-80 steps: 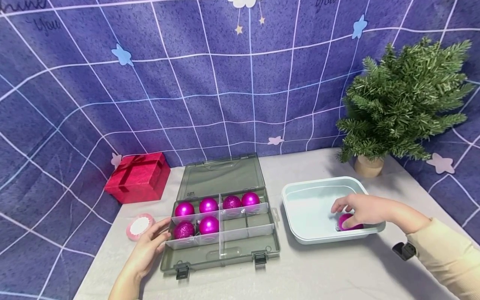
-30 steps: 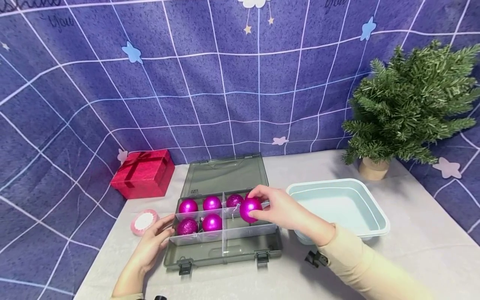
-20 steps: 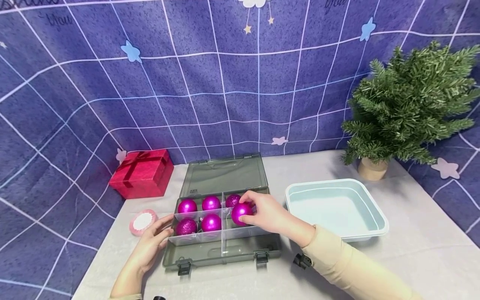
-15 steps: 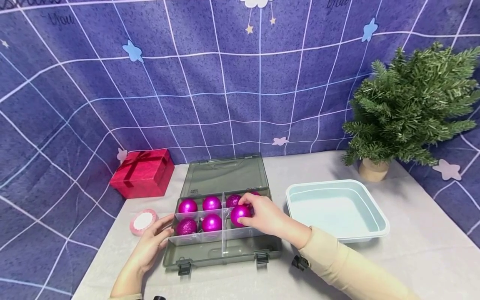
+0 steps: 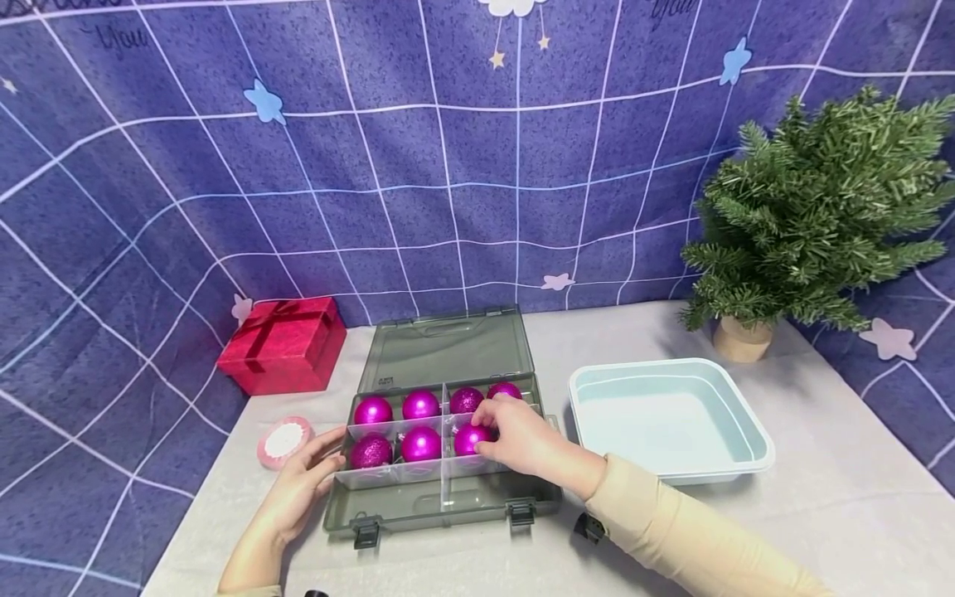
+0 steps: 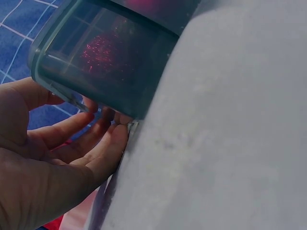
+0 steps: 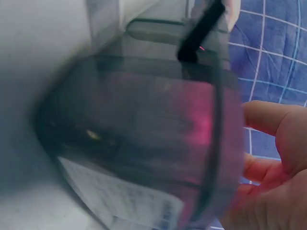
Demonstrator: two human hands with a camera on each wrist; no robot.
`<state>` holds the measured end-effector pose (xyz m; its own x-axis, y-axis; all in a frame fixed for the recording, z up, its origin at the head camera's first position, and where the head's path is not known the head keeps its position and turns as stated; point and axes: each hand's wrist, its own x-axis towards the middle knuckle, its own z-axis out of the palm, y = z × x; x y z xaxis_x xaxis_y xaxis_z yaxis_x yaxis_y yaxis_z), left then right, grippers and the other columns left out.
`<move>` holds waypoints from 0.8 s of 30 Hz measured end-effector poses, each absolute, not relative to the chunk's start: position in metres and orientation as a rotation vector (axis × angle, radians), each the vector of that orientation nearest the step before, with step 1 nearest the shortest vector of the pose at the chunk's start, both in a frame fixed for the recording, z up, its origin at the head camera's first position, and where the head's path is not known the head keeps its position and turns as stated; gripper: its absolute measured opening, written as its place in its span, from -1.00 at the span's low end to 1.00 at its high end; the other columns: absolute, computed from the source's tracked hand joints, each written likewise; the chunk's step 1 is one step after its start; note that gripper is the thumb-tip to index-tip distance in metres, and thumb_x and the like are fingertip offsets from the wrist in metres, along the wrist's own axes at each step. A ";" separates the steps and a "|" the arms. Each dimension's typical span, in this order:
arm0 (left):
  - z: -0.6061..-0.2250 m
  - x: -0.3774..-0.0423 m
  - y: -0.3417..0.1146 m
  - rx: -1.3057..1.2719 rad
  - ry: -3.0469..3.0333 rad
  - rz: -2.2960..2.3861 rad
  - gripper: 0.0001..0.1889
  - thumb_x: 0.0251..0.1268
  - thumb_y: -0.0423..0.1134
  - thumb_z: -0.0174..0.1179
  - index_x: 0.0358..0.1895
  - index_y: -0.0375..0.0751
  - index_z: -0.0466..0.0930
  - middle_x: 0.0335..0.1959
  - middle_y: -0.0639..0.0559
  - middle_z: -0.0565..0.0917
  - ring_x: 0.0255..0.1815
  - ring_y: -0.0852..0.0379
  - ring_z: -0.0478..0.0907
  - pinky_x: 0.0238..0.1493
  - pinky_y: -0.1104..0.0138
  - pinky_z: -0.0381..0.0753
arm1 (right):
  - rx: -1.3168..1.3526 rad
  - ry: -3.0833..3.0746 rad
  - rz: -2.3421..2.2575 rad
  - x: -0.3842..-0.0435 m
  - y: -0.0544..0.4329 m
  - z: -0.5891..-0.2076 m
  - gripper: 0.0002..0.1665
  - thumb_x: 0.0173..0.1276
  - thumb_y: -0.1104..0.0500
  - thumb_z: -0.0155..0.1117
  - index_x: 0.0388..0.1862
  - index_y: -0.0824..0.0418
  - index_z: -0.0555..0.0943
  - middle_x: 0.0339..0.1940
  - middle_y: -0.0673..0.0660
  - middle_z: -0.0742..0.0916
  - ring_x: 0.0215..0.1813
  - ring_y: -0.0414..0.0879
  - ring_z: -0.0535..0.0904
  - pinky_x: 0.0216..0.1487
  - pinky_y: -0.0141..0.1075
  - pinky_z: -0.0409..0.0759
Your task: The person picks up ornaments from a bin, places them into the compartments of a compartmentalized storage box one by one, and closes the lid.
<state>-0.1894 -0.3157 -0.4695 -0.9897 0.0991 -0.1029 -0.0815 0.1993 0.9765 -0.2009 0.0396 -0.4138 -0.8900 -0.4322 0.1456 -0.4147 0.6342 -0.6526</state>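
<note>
A dark translucent divided box [image 5: 406,522] lies with its lid [image 5: 448,352] folded back. My right hand [image 5: 531,438] reaches in over the right side and pinches a shiny magenta Christmas bauble [image 5: 467,441] between thumb and fingers, low in the right middle compartment. Two baubles fill the left middle compartment, a glittery one [image 5: 370,451] and a smooth one [image 5: 421,444]. Several more stand in the back row, the rightmost bauble [image 5: 505,390] partly behind my fingers. My left hand [image 5: 294,489] touches the box's left end with loosely bent fingers; the left wrist view shows them along its lower edge.
A pale blue tub [image 5: 671,477] stands to the right of the box. Behind it rises a small artificial Christmas tree [image 5: 813,215]. At left are a red gift box [image 5: 287,352] and a pink ribbon roll [image 5: 283,442]. A patterned blue cloth [image 5: 477,215] hangs behind.
My right hand took a bauble from the tub, carried it left to the box and lowered it into the right middle compartment. My left hand has stayed at the box's left end.
</note>
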 end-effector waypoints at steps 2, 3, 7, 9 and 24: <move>-0.469 -0.189 -0.315 0.019 2.317 1.903 -0.39 0.51 -0.39 0.06 0.54 -0.46 0.15 0.49 -0.41 0.26 0.12 0.42 0.47 0.06 0.41 0.48 | -0.745 2.807 -1.103 -0.200 0.039 -0.416 -0.70 0.20 0.29 0.53 -0.10 0.23 0.67 -0.21 0.07 0.68 -0.09 -0.04 0.62 0.03 -0.14 0.60; -0.469 -0.189 -0.315 0.020 2.318 1.905 -0.39 0.51 -0.39 0.06 0.54 -0.47 0.15 0.49 -0.41 0.26 0.12 0.42 0.47 0.06 0.41 0.48 | -0.751 2.808 -1.093 -0.200 0.039 -0.417 -0.70 0.21 0.29 0.53 -0.09 0.24 0.67 -0.21 0.07 0.69 -0.09 -0.04 0.62 0.02 -0.15 0.60; -0.469 -0.189 -0.315 0.025 2.319 1.907 -0.39 0.51 -0.40 0.06 0.54 -0.47 0.15 0.49 -0.42 0.25 0.12 0.43 0.47 0.07 0.42 0.48 | -0.757 2.797 -1.089 -0.200 0.040 -0.416 -0.69 0.24 0.29 0.49 -0.04 0.26 0.67 -0.18 0.10 0.72 -0.06 -0.01 0.63 0.06 -0.13 0.60; -0.469 -0.189 -0.315 0.023 2.317 1.905 -0.39 0.51 -0.40 0.06 0.54 -0.47 0.15 0.49 -0.42 0.25 0.12 0.44 0.47 0.07 0.42 0.48 | -0.757 2.790 -1.097 -0.197 0.043 -0.414 -0.67 0.27 0.27 0.46 0.02 0.28 0.67 -0.13 0.12 0.73 -0.01 0.01 0.64 0.10 -0.09 0.59; -0.438 -0.199 -0.325 0.226 2.453 1.945 -0.47 0.56 -0.38 0.07 0.42 -0.65 0.22 0.20 0.10 0.60 0.10 0.36 0.57 0.06 0.38 0.60 | -0.767 2.654 -1.527 -0.180 0.122 -0.352 -0.92 0.35 0.34 0.37 -0.26 0.18 0.66 -0.33 0.01 0.72 -0.25 -0.10 0.64 -0.18 -0.28 0.67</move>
<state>-0.1993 -0.3246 -0.4375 -0.9896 0.1143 0.0868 0.1106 0.2217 0.9688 -0.1800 0.1222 -0.3524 -0.8819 -0.4011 0.2477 -0.4158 0.4140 -0.8098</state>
